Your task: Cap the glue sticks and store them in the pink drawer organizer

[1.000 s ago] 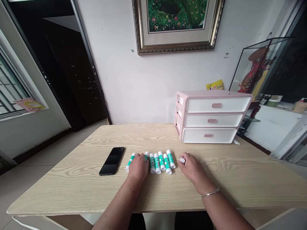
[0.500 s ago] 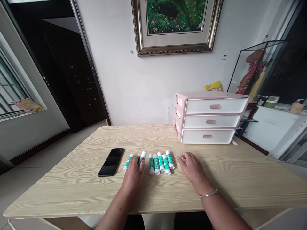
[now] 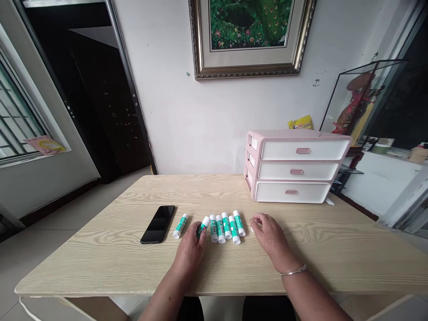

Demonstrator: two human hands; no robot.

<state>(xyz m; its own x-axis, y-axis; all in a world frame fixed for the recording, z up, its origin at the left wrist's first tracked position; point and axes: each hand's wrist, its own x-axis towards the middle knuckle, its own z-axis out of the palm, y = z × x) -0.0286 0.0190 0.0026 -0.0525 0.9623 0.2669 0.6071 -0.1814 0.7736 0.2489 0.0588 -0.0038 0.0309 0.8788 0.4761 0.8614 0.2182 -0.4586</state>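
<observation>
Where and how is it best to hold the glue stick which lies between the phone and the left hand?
Likely best at the middle of the glue stick, coming from above and pinching across its width. It is a slim cylinder lying on its side, and tabletop shows along both long edges, leaving room beside the phone and left hand.

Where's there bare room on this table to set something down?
Bare tabletop lies left of the drawer unit, beyond the phone; on the phone's near side; and right of the right hand. It's crowded from the phone past a lone tube and the left hand, holding another, to the five tubes.
</observation>
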